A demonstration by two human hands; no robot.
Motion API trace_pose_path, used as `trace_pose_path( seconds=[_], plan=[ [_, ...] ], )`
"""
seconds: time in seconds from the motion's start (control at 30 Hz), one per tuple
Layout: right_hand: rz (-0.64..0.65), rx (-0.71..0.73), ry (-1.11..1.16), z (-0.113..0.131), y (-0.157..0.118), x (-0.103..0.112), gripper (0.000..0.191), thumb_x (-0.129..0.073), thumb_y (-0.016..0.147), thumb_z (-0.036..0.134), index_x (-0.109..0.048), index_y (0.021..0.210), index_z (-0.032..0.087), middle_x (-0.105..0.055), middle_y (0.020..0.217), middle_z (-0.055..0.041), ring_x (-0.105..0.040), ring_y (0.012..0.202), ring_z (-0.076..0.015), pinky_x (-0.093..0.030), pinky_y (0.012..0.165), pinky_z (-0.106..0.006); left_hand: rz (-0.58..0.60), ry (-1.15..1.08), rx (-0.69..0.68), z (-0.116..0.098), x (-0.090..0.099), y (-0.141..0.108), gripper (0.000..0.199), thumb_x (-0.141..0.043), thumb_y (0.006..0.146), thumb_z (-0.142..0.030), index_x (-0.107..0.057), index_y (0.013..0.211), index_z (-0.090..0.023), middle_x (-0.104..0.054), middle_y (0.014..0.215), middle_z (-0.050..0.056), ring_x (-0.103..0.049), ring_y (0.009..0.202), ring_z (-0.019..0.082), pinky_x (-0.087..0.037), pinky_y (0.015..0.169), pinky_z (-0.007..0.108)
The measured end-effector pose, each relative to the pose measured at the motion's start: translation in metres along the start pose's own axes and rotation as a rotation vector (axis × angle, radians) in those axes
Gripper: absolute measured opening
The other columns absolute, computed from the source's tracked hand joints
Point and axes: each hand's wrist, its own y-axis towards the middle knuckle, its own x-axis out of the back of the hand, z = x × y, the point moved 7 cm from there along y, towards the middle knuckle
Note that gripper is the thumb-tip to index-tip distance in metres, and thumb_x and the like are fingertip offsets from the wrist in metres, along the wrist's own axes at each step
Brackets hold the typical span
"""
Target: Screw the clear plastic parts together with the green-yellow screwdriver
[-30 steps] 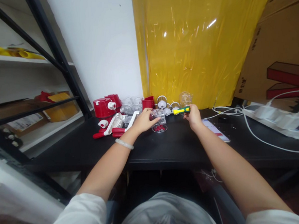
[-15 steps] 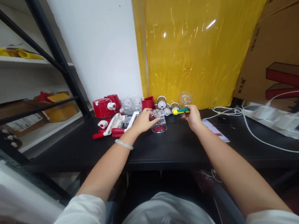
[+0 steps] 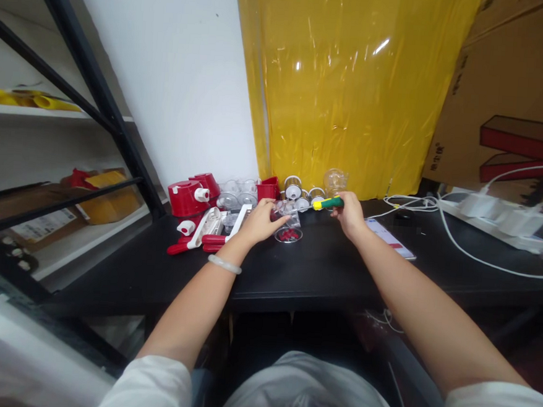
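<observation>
My left hand [image 3: 263, 221] is closed around a clear plastic part [image 3: 293, 218], its thumb lying along the near side. In my right hand [image 3: 349, 215] is a screwdriver [image 3: 330, 203] with a green and yellow handle. It lies almost level and points left at the clear part. Whether its tip touches the part is too small to tell. Just below the clear part, a round clear dish [image 3: 288, 235] with small red pieces in it rests on the black table [image 3: 313, 268].
Left are red housings [image 3: 186, 197], red-and-white handled parts [image 3: 207, 229] and clear cups [image 3: 230, 194]. A red hopper [image 3: 267, 187] and metal-rimmed cylinders [image 3: 293, 188] stand behind. A phone-like slab [image 3: 390, 238], white cables [image 3: 413, 204] and a power strip [image 3: 497, 225] lie right.
Both hands keep nearly the same place and hold. The screwdriver handle appears slightly turned, with more green showing. The whole view has shifted a little.
</observation>
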Motion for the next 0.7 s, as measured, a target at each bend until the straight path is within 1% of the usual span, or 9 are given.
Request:
trace_pose_path(
  seconds=[0.1, 0.2, 0.27, 0.3, 0.37, 0.43, 0.5, 0.6, 0.7],
  plan=[
    [-0.05, -0.012, 0.012, 0.002, -0.0034, 0.0013, 0.02, -0.055, 0.083, 0.044, -0.048, 0.085, 0.025, -0.048, 0.057, 0.0067, -0.045, 0.042, -0.0118, -0.041, 0.042, -0.024, -0.006, -0.005, -0.004, -0.0003, 0.0002, -0.0001, 0.045, -0.061, 0.092, -0.061, -0.063, 0.109, -0.02, -0.058, 0.134, 0.013, -0.06, 0.124, 0.029, -0.047, 0.112, 0.045],
    [-0.091, 0.032, -0.111, 0.0066, -0.006, 0.0048, 0.033, -0.053, 0.087, 0.057, -0.049, 0.082, 0.025, -0.047, 0.053, 0.0061, -0.044, 0.042, -0.0119, -0.04, 0.042, -0.025, -0.006, -0.007, -0.004, -0.0006, 0.0002, -0.0002, 0.046, -0.06, 0.092, -0.062, -0.063, 0.109, -0.019, -0.058, 0.134, 0.013, -0.061, 0.124, 0.029, -0.047, 0.111, 0.044],
    [-0.104, 0.035, -0.171, 0.0073, -0.0066, 0.0066, 0.037, -0.056, 0.086, 0.061, -0.05, 0.079, 0.025, -0.045, 0.052, 0.0069, -0.042, 0.042, -0.0113, -0.041, 0.042, -0.025, -0.002, -0.005, 0.0, -0.0006, 0.0001, -0.0002, 0.047, -0.06, 0.092, -0.062, -0.063, 0.11, -0.018, -0.058, 0.134, 0.014, -0.061, 0.124, 0.029, -0.047, 0.111, 0.045],
    [-0.105, 0.026, -0.178, 0.0069, -0.0065, 0.0069, 0.036, -0.058, 0.085, 0.059, -0.05, 0.079, 0.025, -0.043, 0.051, 0.0075, -0.041, 0.042, -0.0109, -0.041, 0.042, -0.024, -0.003, -0.004, 0.001, -0.0006, 0.0002, -0.0002, 0.047, -0.06, 0.092, -0.062, -0.063, 0.11, -0.018, -0.058, 0.134, 0.014, -0.06, 0.124, 0.03, -0.047, 0.111, 0.045],
    [-0.104, -0.013, -0.149, 0.005, -0.0063, 0.0064, 0.029, -0.061, 0.084, 0.051, -0.051, 0.08, 0.024, -0.042, 0.051, 0.0084, -0.04, 0.043, -0.0101, -0.041, 0.043, -0.022, -0.006, -0.001, -0.002, -0.0007, 0.0004, -0.0002, 0.046, -0.06, 0.092, -0.062, -0.063, 0.11, -0.019, -0.058, 0.134, 0.014, -0.06, 0.124, 0.03, -0.047, 0.111, 0.045],
    [-0.104, -0.068, -0.072, 0.0023, -0.0063, 0.0047, 0.017, -0.059, 0.083, 0.039, -0.051, 0.083, 0.024, -0.044, 0.054, 0.0085, -0.042, 0.044, -0.01, -0.041, 0.043, -0.021, -0.007, 0.001, -0.003, -0.0007, 0.0005, -0.0002, 0.045, -0.06, 0.092, -0.061, -0.063, 0.11, -0.02, -0.058, 0.134, 0.013, -0.06, 0.124, 0.029, -0.047, 0.111, 0.044],
    [-0.096, -0.107, 0.018, 0.0006, -0.0065, 0.0019, 0.011, -0.055, 0.081, 0.032, -0.05, 0.085, 0.024, -0.046, 0.057, 0.0078, -0.043, 0.045, -0.0102, -0.041, 0.043, -0.021, -0.003, 0.003, -0.003, -0.0006, 0.0002, -0.0001, 0.045, -0.061, 0.092, -0.06, -0.063, 0.111, -0.02, -0.058, 0.133, 0.013, -0.06, 0.124, 0.029, -0.047, 0.112, 0.044],
    [-0.05, -0.111, 0.09, 0.0001, -0.0058, -0.0025, 0.012, -0.053, 0.079, 0.032, -0.049, 0.087, 0.025, -0.048, 0.063, 0.0065, -0.044, 0.044, -0.0106, -0.042, 0.043, -0.023, 0.001, 0.006, -0.002, -0.0007, -0.0002, 0.0002, 0.045, -0.061, 0.092, -0.06, -0.063, 0.111, -0.02, -0.058, 0.133, 0.013, -0.06, 0.125, 0.03, -0.047, 0.112, 0.045],
    [-0.043, -0.061, 0.033, 0.001, -0.0044, -0.0005, 0.015, -0.052, 0.084, 0.039, -0.05, 0.086, 0.025, -0.05, 0.063, 0.0049, -0.046, 0.044, -0.0117, -0.043, 0.044, -0.025, -0.002, 0.001, -0.004, -0.0007, -0.0004, 0.0003, 0.045, -0.061, 0.092, -0.06, -0.063, 0.111, -0.019, -0.058, 0.133, 0.014, -0.06, 0.124, 0.03, -0.047, 0.112, 0.045]
  ],
)
